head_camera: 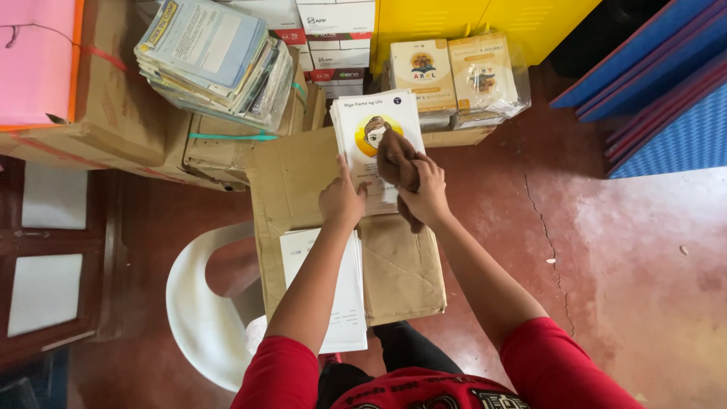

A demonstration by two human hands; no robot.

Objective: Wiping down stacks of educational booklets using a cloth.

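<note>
Hands over the flattened brown cardboard sheet (291, 178), which lies across the seat of a white plastic chair (198, 303) and carries the things I am handling.

Right hand (425, 193): closed around a crumpled brown cloth (395, 155). Cloth is pressed onto the cover of the top booklet in a small stack of white paperback booklets with a yellow circle and a cartoon face on the cover (371, 125). That stack sits at the far edge of the cardboard, cover up, slightly askew.

Left hand (341, 198): open, fingers spread flat, index fingertip touching the lower left part of the same cover, just beside the cloth. It grips nothing.

Near edge of the cardboard, under my left forearm: a second stack of plain white booklets lying flat (344, 295), well apart from the first stack.

Surroundings: floor is dark red polished concrete (621, 265) with a crack running through it. Beyond the cardboard, two shrink-wrapped bundles of cream-coloured books (454, 72) stand side by side against a yellow cabinet (469, 19). To their left, stacked white boxes (337, 38). Further left, a bound pile of pale blue and white magazines (216, 57) rests on taped brown cardboard cartons (129, 113). Blue foam mats (666, 98) lean at upper right.

My sleeves are red.
</note>
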